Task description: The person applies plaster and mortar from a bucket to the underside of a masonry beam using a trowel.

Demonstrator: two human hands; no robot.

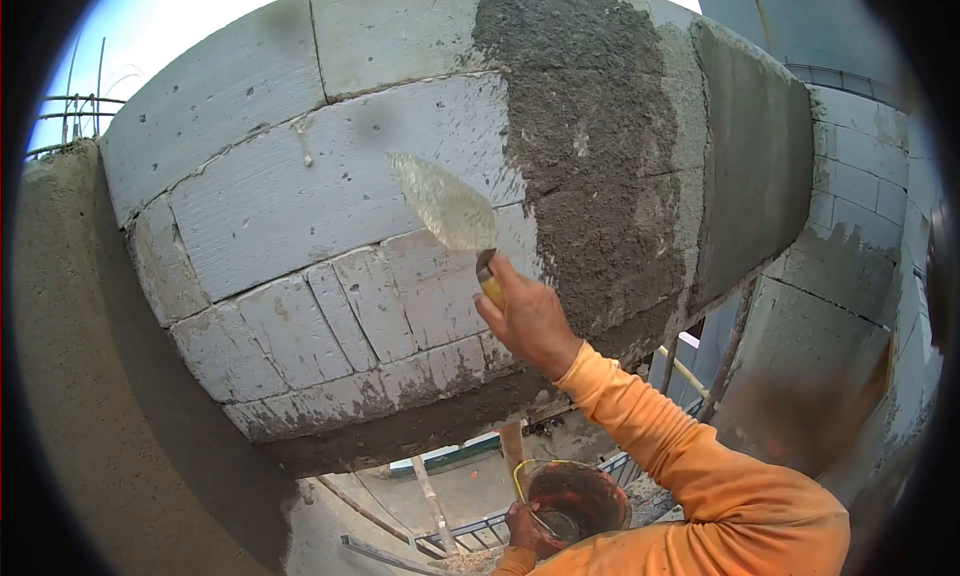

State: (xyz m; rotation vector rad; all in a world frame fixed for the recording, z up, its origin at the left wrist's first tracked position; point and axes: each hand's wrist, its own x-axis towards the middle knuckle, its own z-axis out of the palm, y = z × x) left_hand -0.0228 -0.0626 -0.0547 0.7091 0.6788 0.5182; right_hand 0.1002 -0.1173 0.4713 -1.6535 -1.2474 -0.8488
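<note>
My right hand [530, 318] is closed around the wooden handle of a pointed trowel [447, 204], raised in front of the block wall. Its blade points up and left and carries a thin wet grey film. Behind it is a wall of pale blocks [260, 211], with a rough band of wet mortar [595, 141] just right of the blade. Low in the view, my left hand [522, 526] grips a dark, mortar-stained bucket [585, 496] at its left side, by the yellow wire handle. A little grey mortar shows inside the bucket; part of it is hidden by my orange sleeve.
A smooth grey plastered section [750, 156] lies right of the rough mortar. Another block wall [850, 266] stands at far right, and a rendered pillar [130, 376] at far left. Wooden poles [433, 501] and a metal railing [475, 536] are below the wall's lower edge.
</note>
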